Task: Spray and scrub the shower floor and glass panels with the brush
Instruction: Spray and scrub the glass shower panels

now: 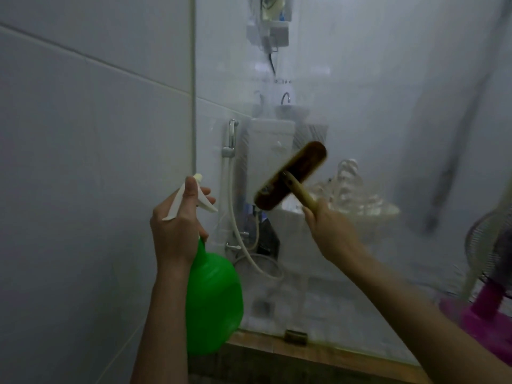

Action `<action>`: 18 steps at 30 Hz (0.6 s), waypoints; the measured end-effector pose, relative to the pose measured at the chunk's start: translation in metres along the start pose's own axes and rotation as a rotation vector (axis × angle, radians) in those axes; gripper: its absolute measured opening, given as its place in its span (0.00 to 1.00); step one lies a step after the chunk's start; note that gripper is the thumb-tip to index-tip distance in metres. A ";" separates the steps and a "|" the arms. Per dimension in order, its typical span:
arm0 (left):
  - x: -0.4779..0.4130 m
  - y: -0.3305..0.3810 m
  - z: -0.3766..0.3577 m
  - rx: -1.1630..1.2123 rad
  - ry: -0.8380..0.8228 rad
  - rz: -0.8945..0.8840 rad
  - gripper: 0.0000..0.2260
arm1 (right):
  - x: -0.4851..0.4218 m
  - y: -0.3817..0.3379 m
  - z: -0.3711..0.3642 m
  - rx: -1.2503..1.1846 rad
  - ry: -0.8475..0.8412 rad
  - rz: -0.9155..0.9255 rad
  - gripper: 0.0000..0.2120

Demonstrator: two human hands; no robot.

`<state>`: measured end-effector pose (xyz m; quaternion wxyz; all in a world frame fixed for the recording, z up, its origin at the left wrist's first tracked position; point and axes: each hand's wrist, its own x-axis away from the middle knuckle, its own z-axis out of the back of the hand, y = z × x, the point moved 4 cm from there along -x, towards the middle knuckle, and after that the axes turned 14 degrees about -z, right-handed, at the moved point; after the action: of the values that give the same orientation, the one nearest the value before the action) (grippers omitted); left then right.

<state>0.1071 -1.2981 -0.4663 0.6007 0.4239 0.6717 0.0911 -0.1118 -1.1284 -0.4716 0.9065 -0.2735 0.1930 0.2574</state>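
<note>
My left hand point(178, 225) grips the white trigger head of a green spray bottle point(213, 300), fingers curled over the trigger, nozzle aimed toward the glass panel point(374, 112). My right hand point(329, 231) holds the pale wooden handle of a brown scrub brush point(291, 176). The brush head is tilted, and whether it touches the hazy glass I cannot tell. Behind the panel a toilet tank, a bidet sprayer and its hose show through.
A grey tiled wall point(83, 162) fills the left side. A brown curb point(318, 353) with a small metal bracket runs under the glass. At the right edge stands a pink-based fan point(487, 289). A white basket and a sink appear blurred beyond the glass.
</note>
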 end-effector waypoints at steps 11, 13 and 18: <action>0.010 -0.012 -0.011 0.007 -0.062 0.041 0.18 | -0.048 -0.044 0.040 -0.193 0.136 0.007 0.16; 0.014 -0.016 -0.017 0.011 -0.090 0.044 0.18 | 0.002 0.021 0.014 -0.184 0.093 -0.095 0.13; 0.029 -0.014 -0.040 0.014 -0.157 0.056 0.17 | -0.008 0.042 0.026 -0.159 0.130 -0.123 0.15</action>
<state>0.0679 -1.2716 -0.4861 0.6459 0.4524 0.6110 0.0695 -0.1363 -1.0853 -0.4642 0.8815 -0.3723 0.2131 0.1973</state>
